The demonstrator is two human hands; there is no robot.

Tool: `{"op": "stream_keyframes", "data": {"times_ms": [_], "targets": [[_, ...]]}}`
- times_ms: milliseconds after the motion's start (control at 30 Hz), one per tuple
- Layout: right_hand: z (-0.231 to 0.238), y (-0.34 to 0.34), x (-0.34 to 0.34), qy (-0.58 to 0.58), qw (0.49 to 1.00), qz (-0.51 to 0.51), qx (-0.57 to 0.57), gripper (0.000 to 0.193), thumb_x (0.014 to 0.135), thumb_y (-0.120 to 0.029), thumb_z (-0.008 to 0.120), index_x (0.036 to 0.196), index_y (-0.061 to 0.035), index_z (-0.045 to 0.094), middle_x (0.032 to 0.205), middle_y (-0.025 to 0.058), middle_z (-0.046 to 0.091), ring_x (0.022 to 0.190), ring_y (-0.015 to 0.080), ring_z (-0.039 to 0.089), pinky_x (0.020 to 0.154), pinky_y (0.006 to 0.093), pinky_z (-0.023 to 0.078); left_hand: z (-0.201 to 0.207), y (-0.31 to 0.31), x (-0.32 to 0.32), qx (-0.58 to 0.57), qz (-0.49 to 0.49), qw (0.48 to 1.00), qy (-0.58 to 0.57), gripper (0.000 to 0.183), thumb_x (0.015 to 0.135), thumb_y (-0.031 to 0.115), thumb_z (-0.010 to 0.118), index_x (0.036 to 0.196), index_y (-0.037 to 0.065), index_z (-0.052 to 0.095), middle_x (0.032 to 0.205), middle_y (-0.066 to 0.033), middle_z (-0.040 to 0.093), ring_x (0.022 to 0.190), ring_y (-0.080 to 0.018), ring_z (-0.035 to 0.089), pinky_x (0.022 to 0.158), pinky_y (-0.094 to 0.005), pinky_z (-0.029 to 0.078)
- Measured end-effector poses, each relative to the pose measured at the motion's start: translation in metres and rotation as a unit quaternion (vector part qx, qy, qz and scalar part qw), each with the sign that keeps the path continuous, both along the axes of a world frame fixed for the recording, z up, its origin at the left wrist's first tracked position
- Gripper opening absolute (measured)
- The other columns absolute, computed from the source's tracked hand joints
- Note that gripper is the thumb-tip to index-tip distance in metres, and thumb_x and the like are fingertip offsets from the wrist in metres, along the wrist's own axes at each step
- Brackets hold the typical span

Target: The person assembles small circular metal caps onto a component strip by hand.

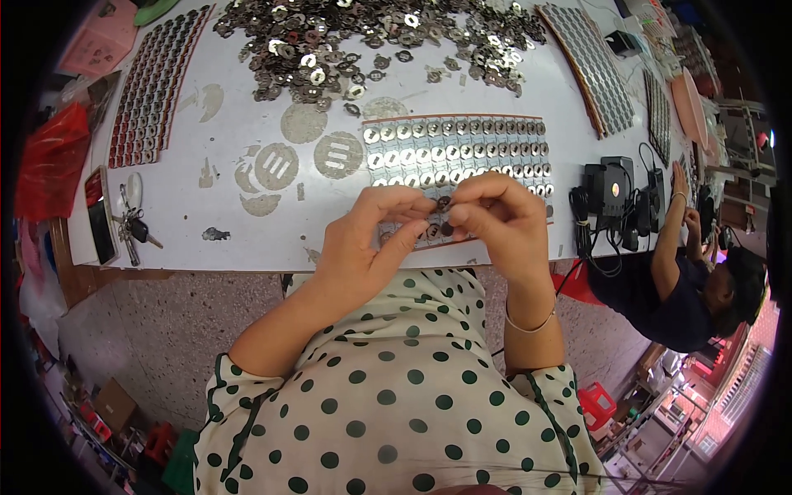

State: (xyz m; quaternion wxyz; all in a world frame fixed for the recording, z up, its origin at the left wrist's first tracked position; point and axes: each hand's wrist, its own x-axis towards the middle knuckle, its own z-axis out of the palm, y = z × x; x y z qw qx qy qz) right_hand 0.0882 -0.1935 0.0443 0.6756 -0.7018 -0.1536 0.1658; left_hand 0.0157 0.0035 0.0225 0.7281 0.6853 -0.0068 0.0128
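Observation:
In front of me lies a panel (462, 153) with rows of small round metal pieces set on it. My left hand (356, 235) is curled over its near left part, the index fingertip beside a small dark metal disc (444, 201). Whether anything sits inside those curled fingers is hidden. My right hand (505, 216) meets it from the other side, thumb and index finger pinching that disc just above the panel. The hands partly cover the nearest rows.
A heap of loose metal pieces (388, 33) spreads across the far table. Similar filled panels stand at left (157, 91) and right (590, 70). Keys (136, 227) and a phone (101, 223) lie left, a black device with cables (606, 194) right. Another person (693, 289) works at right.

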Motion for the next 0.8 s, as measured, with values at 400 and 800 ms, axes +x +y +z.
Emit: {"op": "stream_keyframes", "data": {"times_ms": [400,800], "targets": [[-0.018,-0.037,-0.017,0.117,0.981,-0.041,-0.150,0.012,0.090,-0.003,0.078,0.101,0.0020,0.075,0.090,0.0057,0.074,0.071,0.0097,0.065,0.061,0.0224,0.053,-0.026,-0.003,0.000,0.437,-0.078,0.852,-0.278,0.027,0.079,0.008,0.079,0.105,0.004,0.073,0.127,-0.0089,0.066,0.125,-0.0280,0.062,0.100,-0.0428,0.051],[0.000,-0.017,-0.019,-0.013,0.960,0.034,-0.276,0.013,0.087,-0.005,0.076,0.100,-0.0029,0.074,0.088,0.0099,0.068,0.070,0.0193,0.065,0.064,0.0310,0.052,-0.029,-0.004,-0.003,0.438,-0.072,0.853,-0.275,0.020,0.082,0.008,0.068,0.101,0.002,0.069,0.127,-0.0126,0.066,0.124,-0.0280,0.062,0.104,-0.0433,0.050]]}}
